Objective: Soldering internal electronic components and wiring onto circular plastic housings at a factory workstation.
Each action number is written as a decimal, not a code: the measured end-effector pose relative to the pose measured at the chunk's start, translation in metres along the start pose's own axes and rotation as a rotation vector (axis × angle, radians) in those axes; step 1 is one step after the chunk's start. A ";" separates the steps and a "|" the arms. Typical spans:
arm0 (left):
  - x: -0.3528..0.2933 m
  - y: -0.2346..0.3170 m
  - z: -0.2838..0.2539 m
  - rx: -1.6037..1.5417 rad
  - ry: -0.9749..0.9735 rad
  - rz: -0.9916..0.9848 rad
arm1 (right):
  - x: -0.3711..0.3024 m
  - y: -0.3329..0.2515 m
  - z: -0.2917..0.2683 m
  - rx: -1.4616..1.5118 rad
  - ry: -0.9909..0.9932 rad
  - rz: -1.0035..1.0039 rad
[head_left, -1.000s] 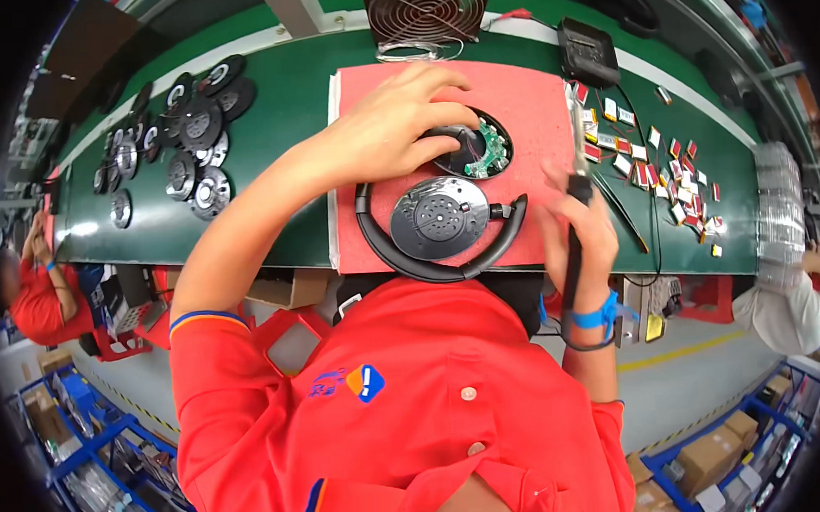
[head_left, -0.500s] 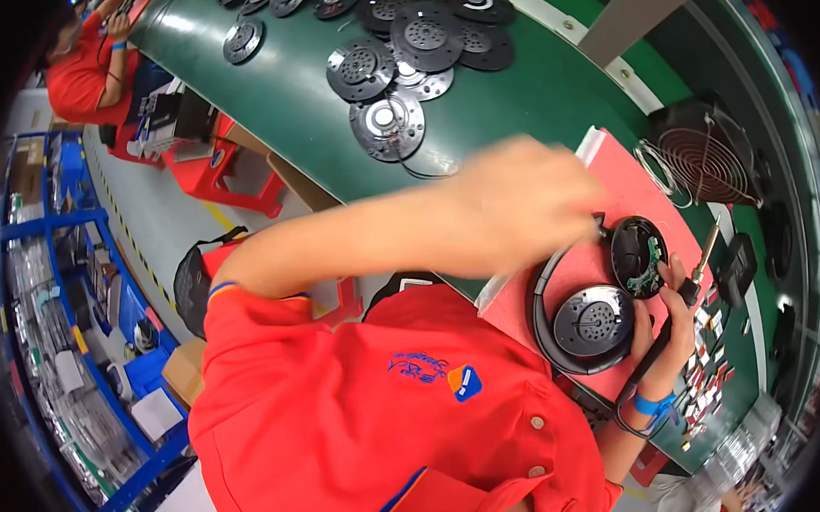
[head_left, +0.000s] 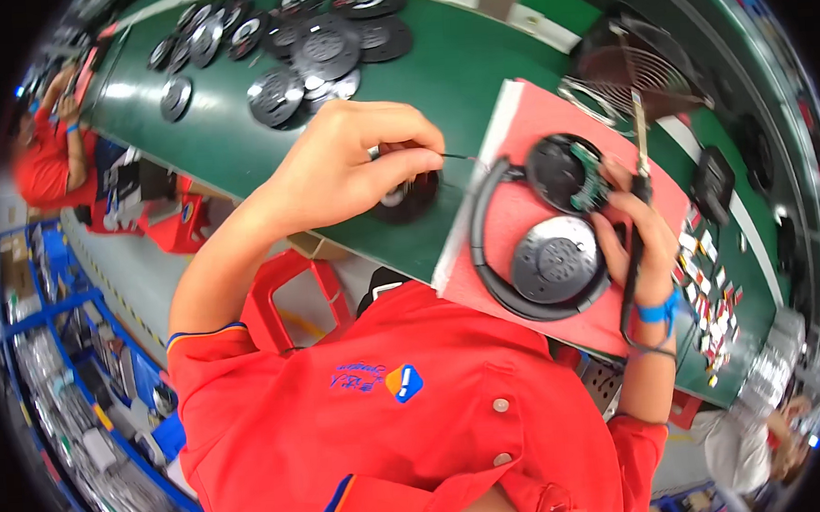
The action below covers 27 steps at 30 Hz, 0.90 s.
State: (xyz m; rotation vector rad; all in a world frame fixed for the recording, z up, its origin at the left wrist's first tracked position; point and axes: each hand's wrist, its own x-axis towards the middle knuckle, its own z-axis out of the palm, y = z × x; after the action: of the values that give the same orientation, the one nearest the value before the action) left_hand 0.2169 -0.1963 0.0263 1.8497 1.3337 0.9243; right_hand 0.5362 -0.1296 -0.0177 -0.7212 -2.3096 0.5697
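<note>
As fingers (head_left: 421, 161) pinch one wire (head_left: 459, 156), two earcups (head_left: 557, 259) rest.

Headset (head_left: 485, 259) lay right of centre: far cup (head_left: 548, 172) open, green board (head_left: 589, 184) exposed; near cup (head_left: 559, 259) covered. Soldering iron (head_left: 640, 147) right, tip pointing far. Black disc (head_left: 412, 202) left, dark wire (head_left: 459, 156) above it.

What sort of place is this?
Probably an electronics assembly workshop: a soldering iron in the right hand, headphones with an exposed green circuit board, and round black parts on the bench.

Right hand (head_left: 645, 234) with soldering iron (head_left: 642, 154) at headphones (head_left: 554, 261)
</note>
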 end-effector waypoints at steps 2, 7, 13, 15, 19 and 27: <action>0.019 0.010 0.023 -0.193 -0.054 0.039 | 0.005 -0.001 -0.001 -0.003 0.016 -0.021; 0.055 0.024 0.066 -0.559 -0.325 -0.279 | 0.005 -0.023 -0.001 0.092 0.169 0.045; 0.068 0.036 0.089 -0.543 -0.375 -0.297 | 0.001 -0.033 0.000 0.292 0.434 0.201; 0.069 0.037 0.091 -0.537 -0.366 -0.312 | 0.003 -0.034 -0.002 0.259 0.443 0.218; 0.070 0.036 0.095 -0.523 -0.328 -0.282 | 0.011 -0.035 -0.001 0.245 0.448 0.224; 0.078 0.027 0.099 -0.508 -0.115 -0.046 | 0.017 -0.029 0.011 0.276 0.450 0.190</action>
State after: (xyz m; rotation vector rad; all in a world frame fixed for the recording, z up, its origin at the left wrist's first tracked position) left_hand 0.3314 -0.1395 0.0092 1.4496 0.9562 1.0048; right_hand 0.5080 -0.1436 -0.0016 -0.8405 -1.7205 0.7126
